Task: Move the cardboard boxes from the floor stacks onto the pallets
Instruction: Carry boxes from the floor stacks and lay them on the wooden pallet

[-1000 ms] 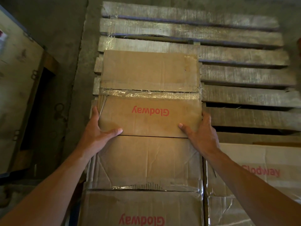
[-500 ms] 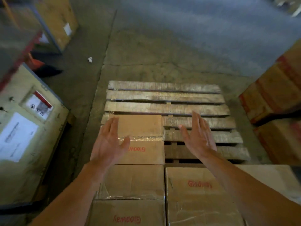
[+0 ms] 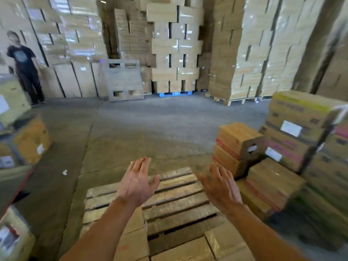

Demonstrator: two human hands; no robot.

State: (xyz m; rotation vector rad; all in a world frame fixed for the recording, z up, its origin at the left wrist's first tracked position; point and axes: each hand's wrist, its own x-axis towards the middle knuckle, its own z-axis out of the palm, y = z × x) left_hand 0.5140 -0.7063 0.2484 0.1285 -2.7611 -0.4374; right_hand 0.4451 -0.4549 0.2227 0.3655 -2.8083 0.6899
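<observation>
Lifted off the boxes (image 3: 131,242), left hand (image 3: 136,182) and right hand (image 3: 219,185) hover (grips spread, empty) over bare slats of the pallet (image 3: 178,202).

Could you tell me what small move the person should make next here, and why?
Probably turn right and reach for the nearest stacked box. The left hand and right hand hover open and empty above the pallet, most of its slats are bare, and only a few boxes sit at its near edge.
</observation>
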